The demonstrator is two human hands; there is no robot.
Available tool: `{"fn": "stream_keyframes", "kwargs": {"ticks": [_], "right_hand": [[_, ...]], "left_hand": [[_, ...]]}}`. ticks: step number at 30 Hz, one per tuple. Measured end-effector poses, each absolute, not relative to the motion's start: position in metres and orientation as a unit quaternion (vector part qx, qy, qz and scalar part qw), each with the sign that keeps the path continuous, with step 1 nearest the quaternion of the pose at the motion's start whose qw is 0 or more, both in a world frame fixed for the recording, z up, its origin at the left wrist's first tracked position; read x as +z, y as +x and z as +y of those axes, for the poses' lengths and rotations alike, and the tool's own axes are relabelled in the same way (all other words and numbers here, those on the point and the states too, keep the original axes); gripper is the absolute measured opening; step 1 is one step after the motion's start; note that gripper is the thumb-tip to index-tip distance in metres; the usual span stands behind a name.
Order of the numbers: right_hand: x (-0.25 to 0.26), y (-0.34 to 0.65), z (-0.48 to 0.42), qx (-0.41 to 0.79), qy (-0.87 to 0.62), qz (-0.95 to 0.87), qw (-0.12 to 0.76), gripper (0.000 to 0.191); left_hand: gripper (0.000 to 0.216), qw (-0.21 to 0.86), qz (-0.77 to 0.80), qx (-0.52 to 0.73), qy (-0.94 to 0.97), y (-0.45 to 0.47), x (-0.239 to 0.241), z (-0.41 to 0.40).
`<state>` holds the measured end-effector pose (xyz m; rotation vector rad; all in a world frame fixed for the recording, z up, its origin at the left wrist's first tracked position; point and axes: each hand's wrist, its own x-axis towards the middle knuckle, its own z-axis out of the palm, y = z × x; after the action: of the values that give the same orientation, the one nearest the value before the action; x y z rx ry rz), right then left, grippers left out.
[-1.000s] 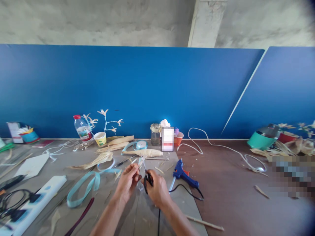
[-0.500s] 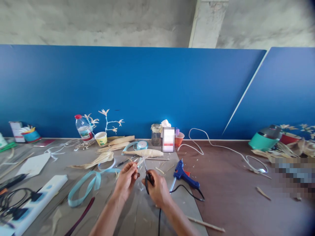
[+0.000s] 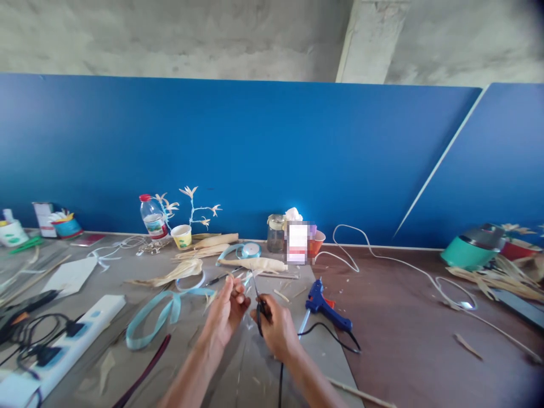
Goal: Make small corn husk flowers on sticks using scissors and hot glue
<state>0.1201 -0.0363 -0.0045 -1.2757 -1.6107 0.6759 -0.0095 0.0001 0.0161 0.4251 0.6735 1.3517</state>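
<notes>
My right hand (image 3: 274,328) is closed around the black handles of a pair of scissors (image 3: 258,297), whose thin blades point up and away. My left hand (image 3: 227,311) pinches a small pale strip of husk (image 3: 246,279) just left of the blades, fingertips pressed together. Both hands hover over a grey mat (image 3: 229,362) at the front middle. A blue glue gun (image 3: 325,306) lies just right of my right hand, with its black cord running under my wrist.
Light blue ribbon (image 3: 155,317) and a ribbon spool (image 3: 250,250) lie left and behind. Dried husks (image 3: 178,273), a water bottle (image 3: 153,220), a yellow cup (image 3: 182,236), a glass jar (image 3: 276,233), a white power strip (image 3: 68,345) and a teal pot (image 3: 467,252) stand around. A blue panel backs the table.
The view has shifted a little, so everything sits slightly further right. My hands stay together, the left fingers now raised closer to the scissor blades.
</notes>
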Motion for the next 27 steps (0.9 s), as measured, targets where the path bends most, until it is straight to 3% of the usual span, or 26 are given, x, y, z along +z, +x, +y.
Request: {"fn": "stream_keyframes", "kwargs": {"ticks": [4, 16, 21, 27], "right_hand": [[-0.003, 0.121, -0.036, 0.271, -0.518, -0.654, 0.48, 0.018], [-0.012, 0.114, -0.037, 0.242, -0.539, -0.684, 0.428, 0.022], [-0.013, 0.113, -0.038, 0.231, -0.544, -0.698, 0.405, 0.025], [-0.006, 0.115, -0.04, 0.183, -0.554, -0.724, 0.368, 0.025]], "left_hand": [[0.043, 0.781, 0.281, 0.527, 0.183, -0.002, 0.017, -0.007], [0.025, 0.653, 0.326, 0.634, 0.257, -0.005, 0.023, -0.005], [0.034, 0.679, 0.333, 0.605, 0.25, -0.008, 0.022, -0.004], [0.026, 0.707, 0.346, 0.581, 0.207, -0.011, 0.019, 0.001]]}}
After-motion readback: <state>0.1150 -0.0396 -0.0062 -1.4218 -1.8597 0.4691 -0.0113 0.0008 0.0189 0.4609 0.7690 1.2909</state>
